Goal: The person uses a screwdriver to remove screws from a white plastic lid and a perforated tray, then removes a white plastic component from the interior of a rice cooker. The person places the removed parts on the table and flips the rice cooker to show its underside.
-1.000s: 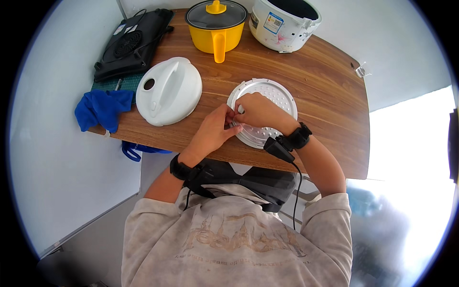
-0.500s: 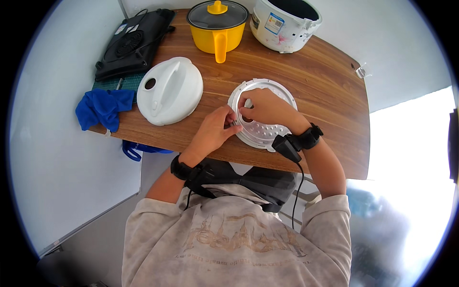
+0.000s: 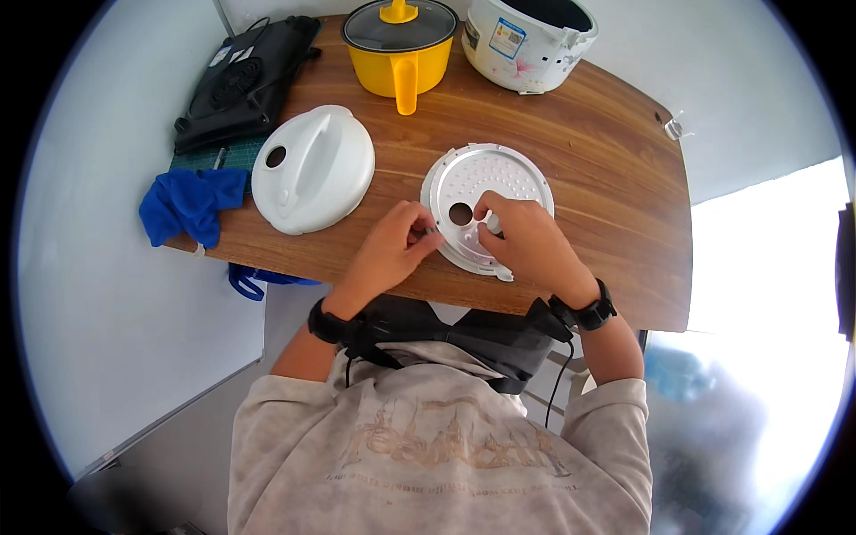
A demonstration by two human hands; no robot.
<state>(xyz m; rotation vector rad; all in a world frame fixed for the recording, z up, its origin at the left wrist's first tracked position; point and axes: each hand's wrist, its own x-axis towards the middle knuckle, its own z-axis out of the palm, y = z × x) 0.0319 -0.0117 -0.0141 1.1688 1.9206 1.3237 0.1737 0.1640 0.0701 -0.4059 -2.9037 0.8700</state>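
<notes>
A round silver inner lid plate point(image 3: 513, 167), dotted with small bumps and pierced by a dark round hole, lies on a white rim near the table's front edge. At its left edge my left hand point(image 3: 392, 245) is closed in a pinch; what the fingertips hold is too small to make out. Over the plate's middle, just right of the hole, my right hand point(image 3: 535, 241) has thumb and index finger curled around a small pale round piece, partly hidden. Left of the plate sits a white rice cooker lid point(image 3: 334, 183) with a raised handle and an oval opening.
Along the back of the wooden table point(image 3: 615, 196) stand a yellow pot point(image 3: 379, 71) with a glass lid and a white rice cooker body point(image 3: 486, 67). A black hotplate-like appliance point(image 3: 267, 85) and a blue cloth point(image 3: 183, 201) are at the left, beside a green mat point(image 3: 239, 159).
My right hand has moved down and right from the plate's upper left, uncovering the hole and upper bumps. My left hand stays at the plate's left edge.
</notes>
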